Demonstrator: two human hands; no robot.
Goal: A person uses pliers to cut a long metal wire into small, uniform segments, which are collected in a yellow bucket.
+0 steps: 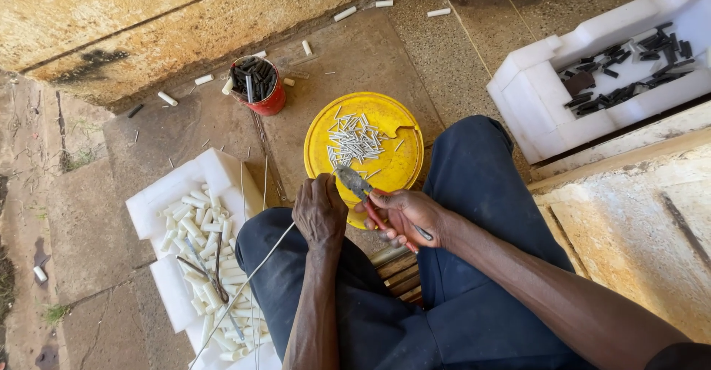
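Yellow lid (392,164) edge touches pliers (358,185), hands crowded.

Both forearms reached in from six o'clock over the knees. The left hand (319,211) was curled into a fist. At its three o'clock, the right hand (406,217) was gripped shut.

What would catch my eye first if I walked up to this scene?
Probably the bright yellow lid on the floor at the centre, scattered with short metal pins. Just below it, the right hand holds red-handled pliers beside the left hand. At left, a white foam tray holds white tubes.
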